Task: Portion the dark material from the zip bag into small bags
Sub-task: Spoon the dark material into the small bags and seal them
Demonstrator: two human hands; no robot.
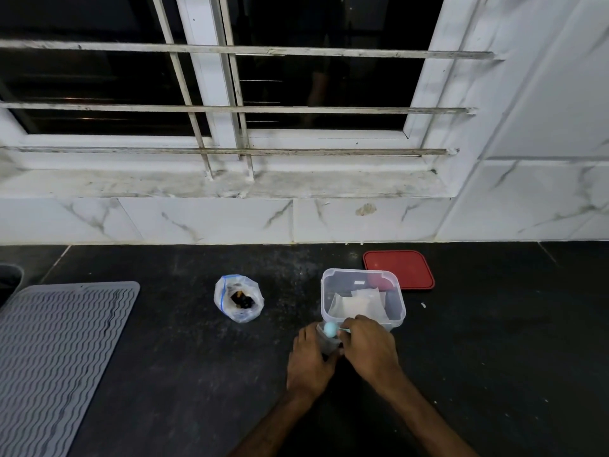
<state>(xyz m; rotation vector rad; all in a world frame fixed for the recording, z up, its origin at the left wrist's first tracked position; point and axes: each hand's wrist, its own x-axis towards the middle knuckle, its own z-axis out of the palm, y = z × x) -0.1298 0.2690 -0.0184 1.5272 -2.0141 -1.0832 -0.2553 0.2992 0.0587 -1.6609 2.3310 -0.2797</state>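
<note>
Just in front of the clear container (362,274), a small bag (325,343) is held by the left hand (308,356), while a pale blue spoon (330,329) is gripped by the right hand (367,344). Dark material could be scattered if the limp bag mouth is allowed to fold shut. The spoon's long axis is laid sideways, its bowl pointed toward the zip bag (239,301), which is stood mouth-up well left of the container.

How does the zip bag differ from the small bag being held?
The zip bag stands untouched on the counter; the left hand holds the small bag, the right hand's spoon at its mouth. The zip bag is larger and shows dark material; the small bag's contents are hidden. Both are clear plastic.
</note>
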